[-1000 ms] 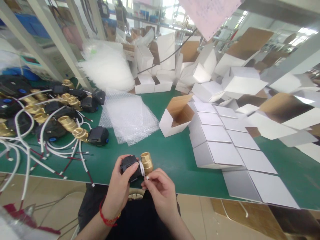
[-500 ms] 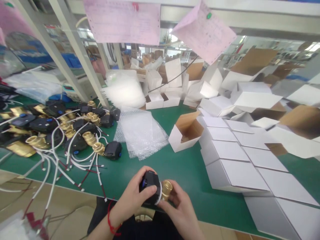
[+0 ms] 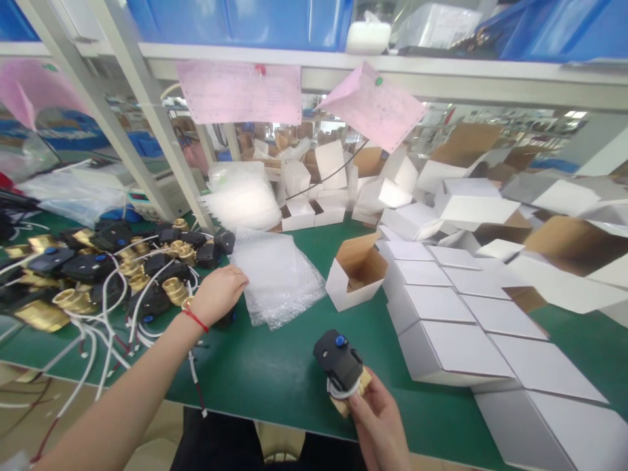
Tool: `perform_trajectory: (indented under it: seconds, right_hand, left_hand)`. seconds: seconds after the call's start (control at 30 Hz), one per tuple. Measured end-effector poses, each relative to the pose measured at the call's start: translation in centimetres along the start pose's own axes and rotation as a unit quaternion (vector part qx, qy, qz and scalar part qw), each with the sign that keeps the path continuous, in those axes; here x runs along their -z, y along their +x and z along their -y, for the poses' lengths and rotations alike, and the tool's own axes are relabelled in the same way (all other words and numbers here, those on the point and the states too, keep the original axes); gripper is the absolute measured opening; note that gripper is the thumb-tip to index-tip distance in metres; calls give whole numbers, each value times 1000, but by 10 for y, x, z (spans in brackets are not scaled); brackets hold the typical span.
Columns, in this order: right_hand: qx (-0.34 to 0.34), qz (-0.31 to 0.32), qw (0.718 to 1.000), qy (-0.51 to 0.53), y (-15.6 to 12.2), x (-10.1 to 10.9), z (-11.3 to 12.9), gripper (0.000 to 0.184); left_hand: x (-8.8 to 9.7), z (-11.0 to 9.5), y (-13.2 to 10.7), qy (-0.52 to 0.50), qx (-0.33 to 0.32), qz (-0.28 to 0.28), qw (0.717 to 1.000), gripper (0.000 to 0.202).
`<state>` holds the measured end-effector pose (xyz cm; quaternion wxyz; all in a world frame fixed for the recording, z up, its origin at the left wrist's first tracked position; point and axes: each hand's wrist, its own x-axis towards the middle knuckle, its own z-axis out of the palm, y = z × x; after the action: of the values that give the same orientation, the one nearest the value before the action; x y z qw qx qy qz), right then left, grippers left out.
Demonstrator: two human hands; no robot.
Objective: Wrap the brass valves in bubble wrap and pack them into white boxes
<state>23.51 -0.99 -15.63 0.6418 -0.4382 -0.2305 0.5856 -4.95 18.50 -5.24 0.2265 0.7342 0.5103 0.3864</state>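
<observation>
My right hand [image 3: 380, 418] grips a motorized ball valve [image 3: 339, 360] by its brass body, above the front of the bench. The valve's black actuator housing, with a blue knob on top, points up and away from me, and white cable is wound round its neck. Over to the left, my left hand [image 3: 220, 294] reaches across the bench, its fingers closed at the left edge of a stack of clear bubble wrap bags [image 3: 279, 278]. The fingertips are partly hidden there. Under and beside my left forearm lie several more brass valves [image 3: 76, 299] with black actuators and white cables.
An open white box [image 3: 356, 288] with brown inside stands right of the bags. Rows of closed white boxes [image 3: 471, 343] fill the right side. Further back lie loose open boxes and a white foam stack [image 3: 243, 199]. A shelf with blue bins [image 3: 240, 23] hangs above.
My left hand has let go of the valve and moved left and forward to the bubble wrap bags. My right hand keeps the valve, now turned upright. The view has tilted up.
</observation>
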Motion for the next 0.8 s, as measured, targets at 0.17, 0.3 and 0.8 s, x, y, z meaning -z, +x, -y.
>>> perform_trajectory:
  seconds: [0.17, 0.3, 0.8]
  right_hand:
    - [32, -41, 998, 20, -3, -5, -4, 58]
    - [58, -50, 997, 14, -2, -4, -3, 57]
    - [397, 80, 784, -470, -15, -15, 36, 19]
  left_hand:
    - [-22, -50, -28, 5, 7, 44, 999, 19]
    - [-62, -67, -72, -37, 33, 159, 986, 13]
    - [-84, -91, -108, -100, 82, -16, 991, 18]
